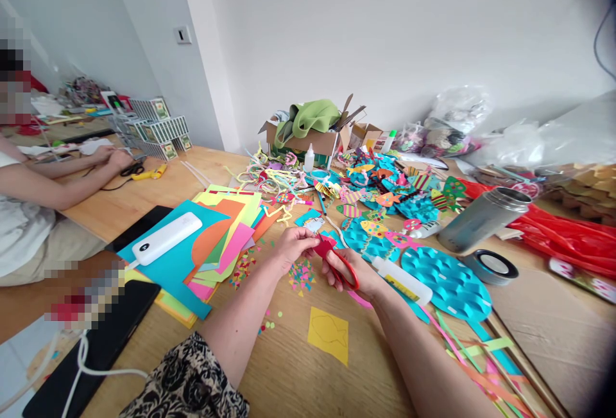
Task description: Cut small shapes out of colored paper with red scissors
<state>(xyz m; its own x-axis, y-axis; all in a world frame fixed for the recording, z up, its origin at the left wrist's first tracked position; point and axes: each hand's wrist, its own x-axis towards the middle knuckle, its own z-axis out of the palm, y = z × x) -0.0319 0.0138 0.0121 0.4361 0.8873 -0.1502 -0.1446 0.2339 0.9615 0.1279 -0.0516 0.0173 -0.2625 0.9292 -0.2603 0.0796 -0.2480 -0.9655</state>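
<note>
Red paper (323, 246), a small piece, up off the table (283, 366) between the two hands, roughly midway from left edge to right. Left hand (292, 246): thumb and fingertips pinching the paper from its left-edge side. Right hand (364, 271): fingers curled round red-handled scissors (355, 278), its thumb close by the paper. Blades mostly hidden; cannot tell whether they are parted, or how far in any cut runs.

Judgement on the cutting: pinch near the line, fingertips clear of the blade path. Best to turn the paper with the left hand and let the scissors keep one angle; short bites on curves. Forearms low for steadiness.

Nearer the table's near edge, a yellow square (328, 334) lies flat with a fish outline drawn on it; keep elbows off that. Small paper scraps (302, 275) lie loose under the hands, easily scattered by a sleeve. Towards the right edge, beside the right wrist, a white bottle (407, 282) on its side, easily knocked. Paper stack (226, 232) towards the left edge, clear of the work
</note>
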